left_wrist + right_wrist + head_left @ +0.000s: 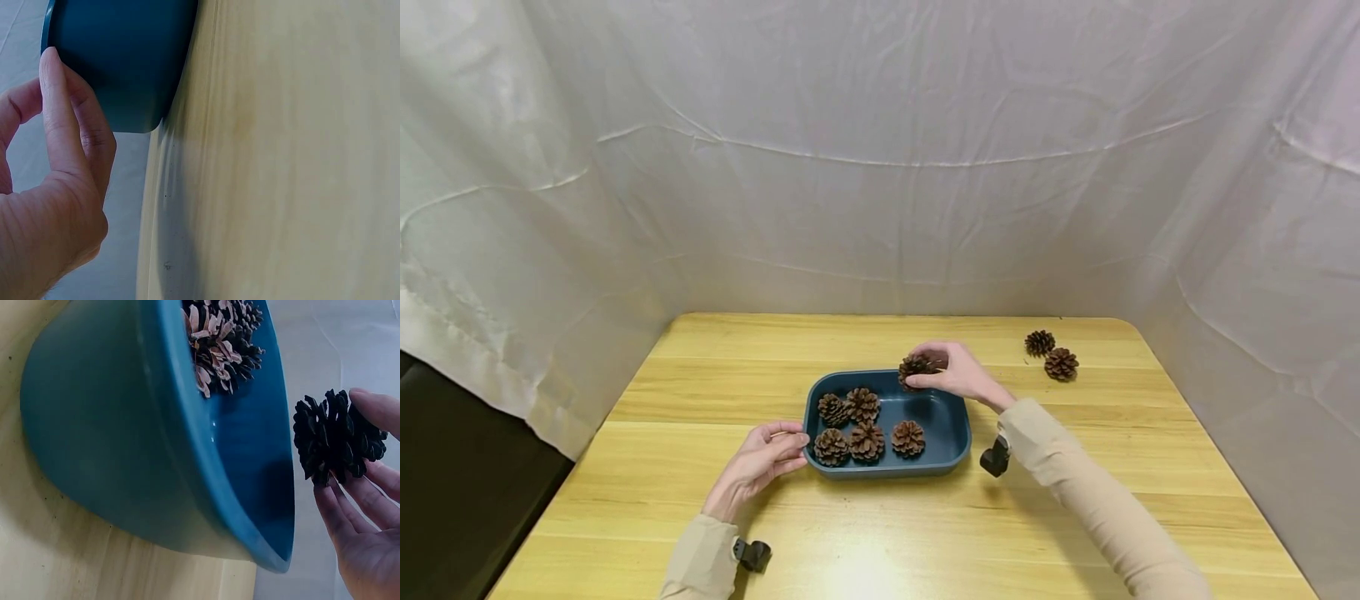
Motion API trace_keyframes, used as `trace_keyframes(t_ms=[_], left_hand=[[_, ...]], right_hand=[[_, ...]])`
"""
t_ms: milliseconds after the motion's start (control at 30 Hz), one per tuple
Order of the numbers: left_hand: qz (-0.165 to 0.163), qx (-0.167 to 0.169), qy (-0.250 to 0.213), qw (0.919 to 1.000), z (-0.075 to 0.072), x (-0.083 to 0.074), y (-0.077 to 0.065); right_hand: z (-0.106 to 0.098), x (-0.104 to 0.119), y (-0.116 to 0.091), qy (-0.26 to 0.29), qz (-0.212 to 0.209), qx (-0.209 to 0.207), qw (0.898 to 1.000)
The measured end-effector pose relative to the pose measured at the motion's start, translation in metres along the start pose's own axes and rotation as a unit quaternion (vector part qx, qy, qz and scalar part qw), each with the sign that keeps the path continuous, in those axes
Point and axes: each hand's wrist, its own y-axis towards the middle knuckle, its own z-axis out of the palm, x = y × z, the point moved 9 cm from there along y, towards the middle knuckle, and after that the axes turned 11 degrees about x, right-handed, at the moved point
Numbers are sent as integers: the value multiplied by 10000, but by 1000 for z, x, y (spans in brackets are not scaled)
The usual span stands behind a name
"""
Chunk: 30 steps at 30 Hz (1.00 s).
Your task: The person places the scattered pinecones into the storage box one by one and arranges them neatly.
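Observation:
A blue rectangular tub point(887, 472) with rounded corners stands on the table, several brown pine cones point(867, 442) lying in its left and middle part. My right hand point(955, 372) holds another pine cone point(914, 369) over the tub's back rim. In the right wrist view this pine cone point(337, 437) sits between thumb and fingers, apart from the tub point(112, 425). At the tub's left end, my left hand point(765, 456) pinches the rim. The left wrist view has the fingers of the left hand point(62, 169) at the tub's edge point(125, 69).
Two more pine cones point(1061, 364) lie close together at the back right of the wooden table point(700, 400). Pale cloth point(910, 208) hangs behind the table and along its sides. A dark surface point(460, 483) is at the far left.

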Motion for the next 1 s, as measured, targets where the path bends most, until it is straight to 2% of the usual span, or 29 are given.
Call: trace_keyframes(t_ms=[267, 667, 1000], left_hand=[[15, 34, -9, 10000, 0, 1, 1], [37, 31, -68, 10000, 1, -1, 0], [90, 124, -82, 9998, 4, -3, -2]], right_hand=[[7, 5, 4, -219, -54, 130, 9997], [16, 9, 11, -231, -126, 251, 9993], [18, 6, 12, 166, -177, 305, 9992]])
